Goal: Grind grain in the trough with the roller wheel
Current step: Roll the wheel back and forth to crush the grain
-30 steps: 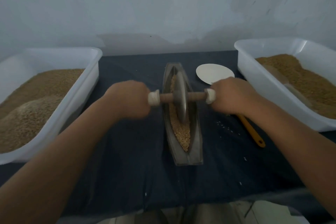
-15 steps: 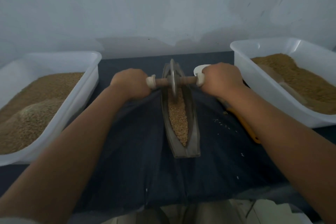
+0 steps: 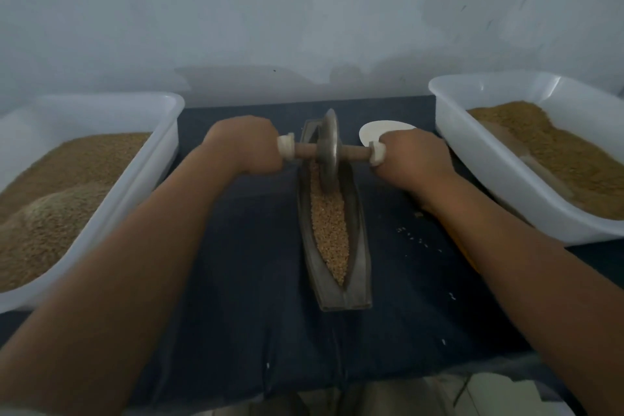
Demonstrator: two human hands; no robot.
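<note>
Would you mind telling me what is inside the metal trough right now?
Grain fills the trough, and the roller wheel stands in its far end. The trough floor beneath is covered.

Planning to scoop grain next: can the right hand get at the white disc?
Probably yes: the white disc lies just beyond the right hand, nothing between, but that hand grips the roller handle and must let go.

1. Dim, flat, bluish light all over.
2. Soft grey shadow low on the wall point(image 3: 256, 84).
3. Soft focus throughout, wheel point(image 3: 328, 149) slightly smeared.
4. Wide-angle stretch and bowing toward the edges.
</note>
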